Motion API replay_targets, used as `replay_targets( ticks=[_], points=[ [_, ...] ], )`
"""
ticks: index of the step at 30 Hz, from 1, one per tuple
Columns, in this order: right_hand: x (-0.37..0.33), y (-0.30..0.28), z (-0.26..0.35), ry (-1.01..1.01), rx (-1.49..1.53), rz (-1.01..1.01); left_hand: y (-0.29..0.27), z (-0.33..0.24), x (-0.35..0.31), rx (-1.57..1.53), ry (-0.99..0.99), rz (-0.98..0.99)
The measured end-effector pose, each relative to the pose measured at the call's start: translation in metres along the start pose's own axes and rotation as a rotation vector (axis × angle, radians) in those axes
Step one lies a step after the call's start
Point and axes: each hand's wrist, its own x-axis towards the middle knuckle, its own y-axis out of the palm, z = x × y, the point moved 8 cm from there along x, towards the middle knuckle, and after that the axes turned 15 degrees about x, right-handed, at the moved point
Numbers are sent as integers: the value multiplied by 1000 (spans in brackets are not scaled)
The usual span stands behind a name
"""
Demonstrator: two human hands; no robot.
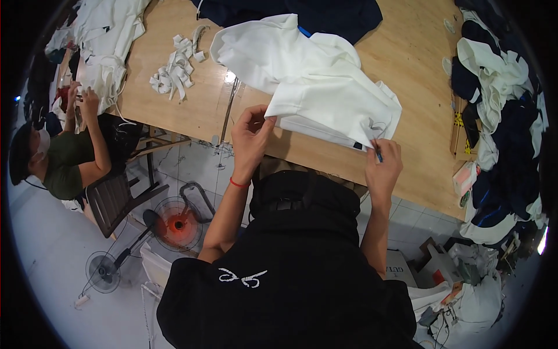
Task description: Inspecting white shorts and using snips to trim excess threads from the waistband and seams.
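"Where is the white, softly folded fabric piece (317, 96)?"

"On the pale wooden counter (421, 110), right in front of the wearer, its near edge lifted toward the body."

"And the hands?"

"The left hand (251, 136) pinches the cloth's near left corner between thumb and fingers; a thin red cord bracelet (239, 184) circles that wrist. The right hand (386, 161) is closed around a slim blue object (379, 155) at the near right corner. It's too small to identify, and I can't tell whether those fingers also grip the cloth."

"What lies around it?"

"Dark navy cloth (343, 14) just beyond, touching or nearly so. A loose heap of narrow off-white fabric strips (174, 72) sits to the left, apart from it."

"Anyone else?"

"A co-worker in a dark green shirt (70, 160), far left, both hands raised at another white cloth (104, 75)."
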Motion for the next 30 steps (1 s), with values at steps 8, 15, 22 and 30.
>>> replay_targets(
  ticks=[8,15,22,30],
  points=[
    [-3,-17,-37,989,1611,-255,34,-14,-12,-1296,-520,481],
    [-7,-46,-28,1068,1456,-493,21,-52,-3,-1326,-248,553],
    [-10,-54,-32,987,1508,-411,19,-57,-6,-1297,-214,546],
    [-5,-43,-24,949,1668,-274,21,-58,1,-1347,-218,498]
  ],
)
